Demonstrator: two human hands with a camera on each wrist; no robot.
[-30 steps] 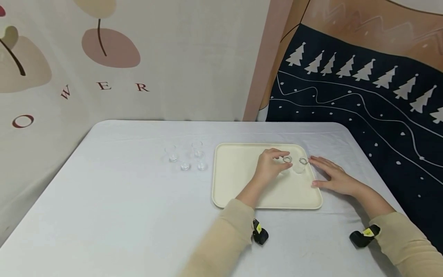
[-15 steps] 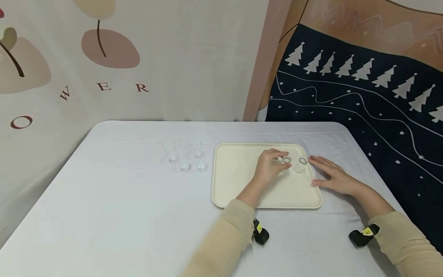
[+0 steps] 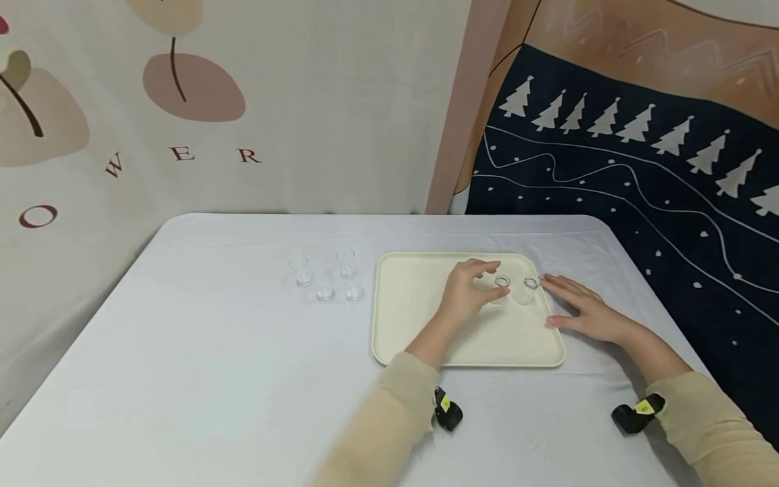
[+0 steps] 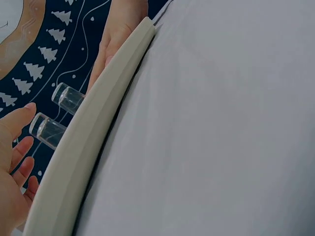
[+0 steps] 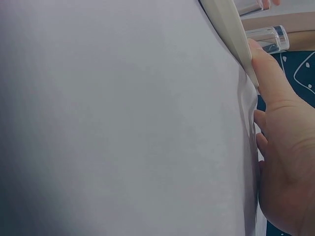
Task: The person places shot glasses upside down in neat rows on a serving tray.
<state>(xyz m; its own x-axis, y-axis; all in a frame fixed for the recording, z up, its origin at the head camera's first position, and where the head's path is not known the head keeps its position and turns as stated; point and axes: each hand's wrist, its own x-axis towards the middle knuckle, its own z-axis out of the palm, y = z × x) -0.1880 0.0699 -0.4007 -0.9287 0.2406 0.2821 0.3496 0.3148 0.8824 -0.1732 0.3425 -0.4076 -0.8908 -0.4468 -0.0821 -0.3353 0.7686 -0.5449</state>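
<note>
The white-covered tabletop [image 3: 231, 379] spreads beneath the fingers of both hands. On it lies a cream tray [image 3: 414, 325], directly below the left hand [image 3: 464, 292], whose fingers and thumb are parted, gripping nothing. The right hand [image 3: 585, 310], also gripping nothing, has straight fingers at the tray's right edge. Four clear glasses [image 3: 325, 293] stand well to the left of the left fingers. Two more are on the tray: a near glass [image 4: 47, 132] just beside the left fingertips, and a far glass [image 4: 70, 99] close to the right fingers
</note>
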